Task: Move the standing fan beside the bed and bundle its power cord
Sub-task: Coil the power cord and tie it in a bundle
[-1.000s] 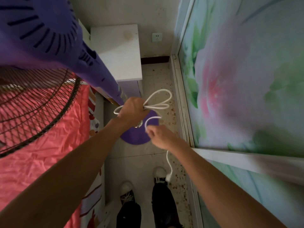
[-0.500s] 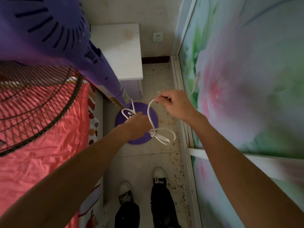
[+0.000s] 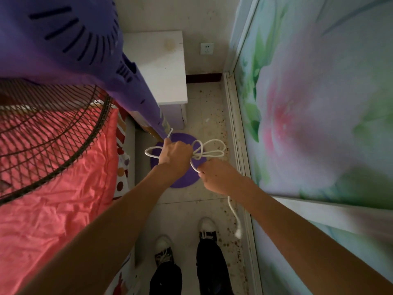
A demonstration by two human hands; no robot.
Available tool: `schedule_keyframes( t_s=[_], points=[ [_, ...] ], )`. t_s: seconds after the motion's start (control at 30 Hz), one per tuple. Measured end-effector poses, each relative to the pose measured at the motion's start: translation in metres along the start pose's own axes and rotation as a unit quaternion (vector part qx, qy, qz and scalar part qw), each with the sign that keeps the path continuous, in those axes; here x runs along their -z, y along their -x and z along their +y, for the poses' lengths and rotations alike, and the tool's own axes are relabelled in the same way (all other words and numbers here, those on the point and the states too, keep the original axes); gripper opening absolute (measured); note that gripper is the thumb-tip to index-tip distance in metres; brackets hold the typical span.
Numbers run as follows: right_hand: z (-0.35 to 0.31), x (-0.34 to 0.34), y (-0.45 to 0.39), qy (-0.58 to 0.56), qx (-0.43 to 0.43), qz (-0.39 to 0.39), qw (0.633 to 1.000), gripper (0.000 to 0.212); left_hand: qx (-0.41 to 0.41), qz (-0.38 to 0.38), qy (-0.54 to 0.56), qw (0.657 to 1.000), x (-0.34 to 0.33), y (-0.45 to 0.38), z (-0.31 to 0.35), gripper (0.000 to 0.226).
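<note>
The purple standing fan (image 3: 119,81) stands by the pink bed (image 3: 53,188). The left hand (image 3: 174,155) squeezes the white power cord (image 3: 209,149) loops so they stay together. The right hand (image 3: 219,177) pinches the loose end, likely to pull the knot tight. The plug (image 3: 238,232) dangles near the floor.
</note>
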State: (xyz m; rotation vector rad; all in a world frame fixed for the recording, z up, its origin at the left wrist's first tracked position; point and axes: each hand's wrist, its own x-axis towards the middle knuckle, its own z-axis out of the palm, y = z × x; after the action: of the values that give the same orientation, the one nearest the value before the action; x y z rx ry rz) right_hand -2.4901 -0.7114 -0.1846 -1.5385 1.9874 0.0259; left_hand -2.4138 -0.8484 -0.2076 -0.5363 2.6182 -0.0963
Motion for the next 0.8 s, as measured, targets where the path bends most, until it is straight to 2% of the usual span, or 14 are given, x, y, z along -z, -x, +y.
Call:
schedule_keyframes(
  t_s=[0.1,0.17,0.27,0.37,0.43,0.5,0.57,0.6,0.7,0.8],
  points=[
    [-0.016,0.022,0.013,0.010,0.033,-0.048,0.998,0.024,0.031,-0.005,-0.002,0.999,0.001,0.001,0.001,0.006],
    [-0.025,0.036,0.020,0.008,0.079,-0.030,0.996,0.021,0.016,-0.029,-0.011,0.999,0.000,0.000,0.006,0.008],
    [-0.006,0.060,0.018,-0.021,0.107,0.035,0.993,0.017,-0.074,-0.058,-0.047,0.994,-0.008,-0.001,0.008,0.011],
    [0.020,0.075,0.004,-0.127,0.105,0.136,0.977,0.013,-0.191,0.006,-0.049,0.980,-0.012,-0.003,0.001,0.013],
    [0.034,0.067,-0.008,-0.192,0.081,0.197,0.958,0.014,-0.220,0.038,0.001,0.975,-0.011,-0.005,-0.005,0.015],
    [0.048,0.045,-0.015,-0.249,0.008,0.195,0.949,0.016,-0.187,0.050,0.059,0.979,-0.011,-0.004,-0.013,0.017],
    [0.049,0.018,-0.017,-0.282,-0.072,0.142,0.946,0.013,-0.125,0.060,0.152,0.979,-0.010,-0.002,-0.017,0.019],
    [0.042,0.005,-0.018,-0.270,-0.084,0.120,0.952,0.014,-0.109,0.072,0.189,0.973,-0.010,-0.002,-0.017,0.017],
    [-0.002,-0.022,-0.016,-0.113,-0.006,0.071,0.991,0.024,-0.069,0.067,0.196,0.976,0.000,-0.006,-0.009,0.007],
    [-0.025,-0.020,-0.003,-0.033,0.023,0.056,0.998,0.032,-0.050,0.031,0.114,0.992,0.001,-0.013,-0.005,0.005]
  ],
)
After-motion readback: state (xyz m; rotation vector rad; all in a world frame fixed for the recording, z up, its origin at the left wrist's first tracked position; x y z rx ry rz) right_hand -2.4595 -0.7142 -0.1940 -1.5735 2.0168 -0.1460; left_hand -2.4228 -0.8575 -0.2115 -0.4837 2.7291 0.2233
